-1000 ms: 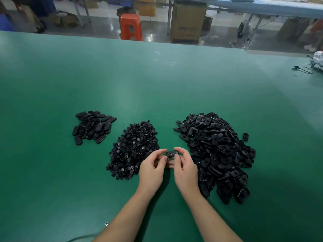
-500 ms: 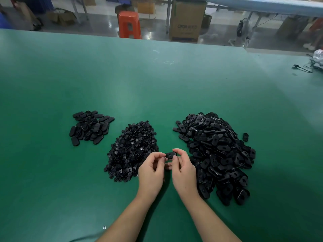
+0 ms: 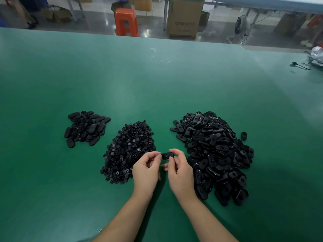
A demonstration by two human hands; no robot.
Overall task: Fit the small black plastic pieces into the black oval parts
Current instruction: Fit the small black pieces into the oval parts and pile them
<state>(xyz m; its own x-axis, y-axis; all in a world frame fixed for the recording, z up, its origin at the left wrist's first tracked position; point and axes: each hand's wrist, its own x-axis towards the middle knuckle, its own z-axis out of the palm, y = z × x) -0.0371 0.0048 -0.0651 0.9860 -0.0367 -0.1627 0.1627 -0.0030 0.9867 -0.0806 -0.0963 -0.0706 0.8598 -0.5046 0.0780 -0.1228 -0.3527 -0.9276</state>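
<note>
A black oval part (image 3: 167, 155) is held just above the green table (image 3: 157, 88), between the two piles in front of me. My right hand (image 3: 180, 173) pinches its right end between thumb and fingers. My left hand (image 3: 146, 172) has its thumb and forefinger pinched together at the part's left end; whether a small piece sits between them is hidden. A big heap of loose oval parts (image 3: 215, 154) lies to the right. A heap of small black pieces (image 3: 129, 151) lies just left of my hands. A smaller group of oval parts (image 3: 85, 128) lies further left.
One stray oval part (image 3: 243, 135) lies right of the big heap. Black cables (image 3: 304, 64) and a plastic bag sit at the table's far right edge. Beyond the far edge stand an orange stool (image 3: 126, 22) and a cardboard box (image 3: 184, 20).
Both hands stay at the same spot with the oval part between them. The left thumb and forefinger have closed in against the part's left end.
</note>
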